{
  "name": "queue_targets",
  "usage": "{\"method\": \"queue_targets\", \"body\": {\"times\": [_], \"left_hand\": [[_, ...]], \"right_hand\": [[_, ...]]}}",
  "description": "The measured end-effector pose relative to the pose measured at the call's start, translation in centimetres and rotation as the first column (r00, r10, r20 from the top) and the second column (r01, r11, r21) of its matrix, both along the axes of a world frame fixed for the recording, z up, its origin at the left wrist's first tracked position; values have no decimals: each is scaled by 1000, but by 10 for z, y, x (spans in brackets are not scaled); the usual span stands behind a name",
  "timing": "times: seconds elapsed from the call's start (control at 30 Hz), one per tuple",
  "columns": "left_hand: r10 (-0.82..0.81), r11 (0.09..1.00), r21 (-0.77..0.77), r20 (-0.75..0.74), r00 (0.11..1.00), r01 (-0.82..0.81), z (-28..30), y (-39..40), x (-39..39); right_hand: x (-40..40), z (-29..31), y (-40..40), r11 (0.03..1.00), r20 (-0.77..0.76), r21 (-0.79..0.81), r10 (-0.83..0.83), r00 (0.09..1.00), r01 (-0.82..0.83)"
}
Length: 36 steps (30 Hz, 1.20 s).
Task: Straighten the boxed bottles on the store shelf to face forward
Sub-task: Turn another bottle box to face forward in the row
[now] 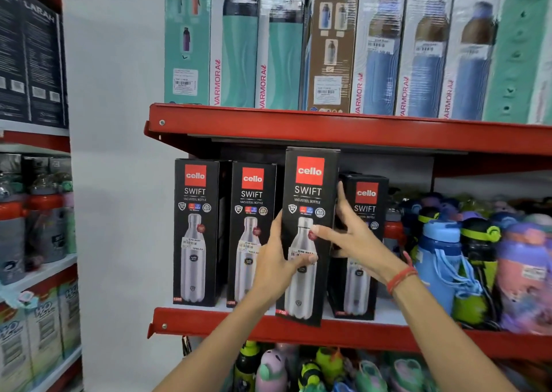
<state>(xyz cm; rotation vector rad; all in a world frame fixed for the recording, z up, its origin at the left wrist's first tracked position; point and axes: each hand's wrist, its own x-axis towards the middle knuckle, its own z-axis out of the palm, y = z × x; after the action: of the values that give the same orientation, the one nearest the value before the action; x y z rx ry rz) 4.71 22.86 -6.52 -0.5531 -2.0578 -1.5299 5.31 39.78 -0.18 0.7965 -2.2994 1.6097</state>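
Several black Cello Swift bottle boxes stand on the red middle shelf (298, 330). The third box (309, 188) is pulled forward past the shelf's front lip, its front facing me. My left hand (276, 260) grips its left edge with the thumb across the front. My right hand (348, 236) holds its right side, fingers reaching up along the edge. Left of it stand two boxes (195, 230) (249, 212), turned slightly. A fourth box (366, 212) sits further back on the right, partly hidden by my right hand.
Loose colourful kids' bottles (478, 257) crowd the shelf to the right of the boxes. Tall Varmora bottle boxes (277, 48) fill the upper shelf. More small bottles (298, 367) sit below. Another shelving unit (35, 212) stands at the left, beyond a white wall.
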Motion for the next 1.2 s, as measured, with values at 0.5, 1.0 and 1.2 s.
{"method": "queue_targets", "body": {"times": [0.5, 1.0, 1.2], "left_hand": [[180, 984, -46, 161, 971, -175, -26, 24, -71], [363, 917, -73, -259, 895, -393, -11, -73, -12], [499, 866, 121, -164, 851, -485, -35, -164, -3]], "right_hand": [[-70, -30, -27, 966, -2, 41, -254, 967, 254], [-21, -27, -119, 888, -422, -226, -459, 782, 400], [-8, -74, -202, 976, 37, -214, -23, 999, 31]]}}
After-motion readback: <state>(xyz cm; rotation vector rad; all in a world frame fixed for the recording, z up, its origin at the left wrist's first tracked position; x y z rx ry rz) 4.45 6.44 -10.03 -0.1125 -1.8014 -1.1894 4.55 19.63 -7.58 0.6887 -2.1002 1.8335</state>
